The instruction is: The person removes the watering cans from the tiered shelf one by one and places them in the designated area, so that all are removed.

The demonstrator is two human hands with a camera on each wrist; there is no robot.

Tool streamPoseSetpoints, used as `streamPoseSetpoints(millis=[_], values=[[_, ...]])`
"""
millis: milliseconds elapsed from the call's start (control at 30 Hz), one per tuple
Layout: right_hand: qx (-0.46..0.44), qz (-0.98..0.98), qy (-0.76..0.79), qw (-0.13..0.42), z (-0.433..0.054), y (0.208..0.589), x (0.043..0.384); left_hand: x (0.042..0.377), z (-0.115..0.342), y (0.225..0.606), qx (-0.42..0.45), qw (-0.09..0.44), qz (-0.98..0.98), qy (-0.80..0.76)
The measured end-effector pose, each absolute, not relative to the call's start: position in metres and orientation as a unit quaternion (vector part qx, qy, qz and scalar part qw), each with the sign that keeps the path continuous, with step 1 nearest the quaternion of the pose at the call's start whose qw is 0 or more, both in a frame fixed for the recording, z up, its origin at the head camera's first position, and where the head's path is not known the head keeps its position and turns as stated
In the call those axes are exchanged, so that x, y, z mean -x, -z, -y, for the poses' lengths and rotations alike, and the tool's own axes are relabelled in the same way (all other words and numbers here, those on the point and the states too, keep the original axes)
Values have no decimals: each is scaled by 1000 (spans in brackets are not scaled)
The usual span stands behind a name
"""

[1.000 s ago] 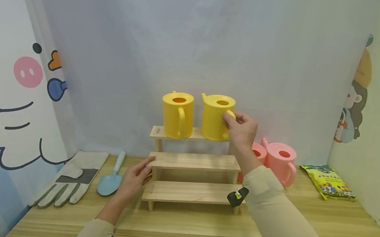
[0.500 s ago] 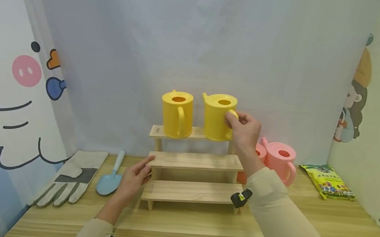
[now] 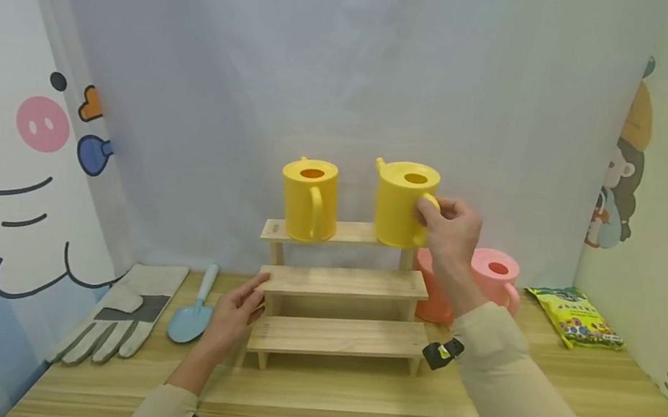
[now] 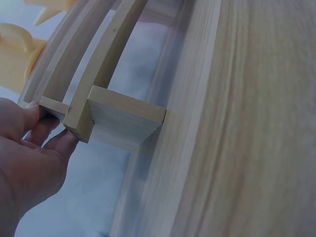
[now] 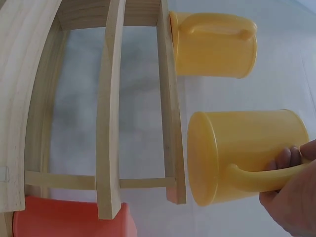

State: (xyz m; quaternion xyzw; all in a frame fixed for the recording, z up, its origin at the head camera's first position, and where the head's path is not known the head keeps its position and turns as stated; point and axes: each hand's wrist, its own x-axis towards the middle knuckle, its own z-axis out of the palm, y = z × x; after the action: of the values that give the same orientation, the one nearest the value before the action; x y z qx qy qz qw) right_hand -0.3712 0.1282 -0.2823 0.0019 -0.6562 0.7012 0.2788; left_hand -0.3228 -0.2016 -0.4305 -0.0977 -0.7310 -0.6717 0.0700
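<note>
My right hand [image 3: 455,236] holds a yellow watering can [image 3: 399,204] by its handle, at the right end of a stepped wooden stand [image 3: 344,284]. In the right wrist view a narrow gap shows between the can's base [image 5: 201,158] and the top board. A second yellow watering can [image 3: 300,203] rests upright on the left of that board. My left hand [image 3: 232,315] grips the left end of the middle step; in the left wrist view the thumb lies over the board [image 4: 54,106] with fingers under it.
Right of the stand are a red watering can [image 3: 434,301], partly hidden by my right arm, and a pink one [image 3: 493,269]. A yellow-green packet [image 3: 577,318] lies farther right. On the left lie a blue trowel [image 3: 191,321] and work gloves [image 3: 123,314].
The right hand has carried its yellow watering can to the right and slightly up, widening the space between the two yellow cans. My left hand keeps its grip on the stand.
</note>
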Motion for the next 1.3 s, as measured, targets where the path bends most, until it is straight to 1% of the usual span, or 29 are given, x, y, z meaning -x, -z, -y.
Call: streamPoseSetpoints(millis=[233, 533, 933, 1300], values=[[3, 663, -695, 278, -146, 287, 359, 324, 201, 431, 103, 71, 734, 668], [-6, 654, -696, 296, -166, 294, 343, 323, 203, 432, 106, 70, 732, 670], [-35, 571, -752, 328, -185, 309, 327, 324, 202, 430, 110, 72, 727, 674], [-17, 547, -771, 325, -207, 313, 309, 327, 202, 433, 102, 74, 724, 678]])
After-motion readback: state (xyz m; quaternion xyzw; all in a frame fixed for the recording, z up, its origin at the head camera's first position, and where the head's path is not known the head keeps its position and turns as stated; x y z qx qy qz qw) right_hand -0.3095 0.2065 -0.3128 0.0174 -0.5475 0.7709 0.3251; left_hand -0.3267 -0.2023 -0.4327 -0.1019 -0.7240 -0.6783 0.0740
